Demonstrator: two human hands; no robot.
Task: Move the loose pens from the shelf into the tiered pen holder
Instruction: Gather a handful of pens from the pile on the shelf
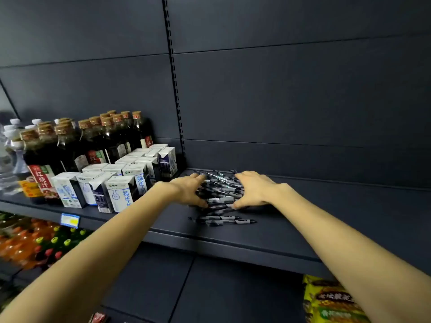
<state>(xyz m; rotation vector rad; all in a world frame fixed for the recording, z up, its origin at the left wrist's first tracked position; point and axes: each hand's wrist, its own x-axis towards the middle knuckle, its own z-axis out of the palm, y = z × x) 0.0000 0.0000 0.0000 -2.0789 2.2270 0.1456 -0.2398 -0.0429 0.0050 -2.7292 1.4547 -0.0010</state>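
Observation:
A heap of several loose black-and-grey pens (220, 191) lies on the dark shelf (291, 231). My left hand (189, 190) cups the heap from its left side, fingers curled round the pens. My right hand (253, 188) cups it from the right, thumb low at the heap's front. A few more pens (225, 219) lie apart, just in front of the heap, untouched. No tiered pen holder is in view.
White-and-blue milk cartons (121, 180) stand close to the left of my left hand. Dark sauce bottles (93, 138) stand behind them. Drink bottles (35, 243) fill the lower shelf at left. A yellow-green packet (331, 301) sits at bottom right. A slotted upright (175, 89) divides the back panel.

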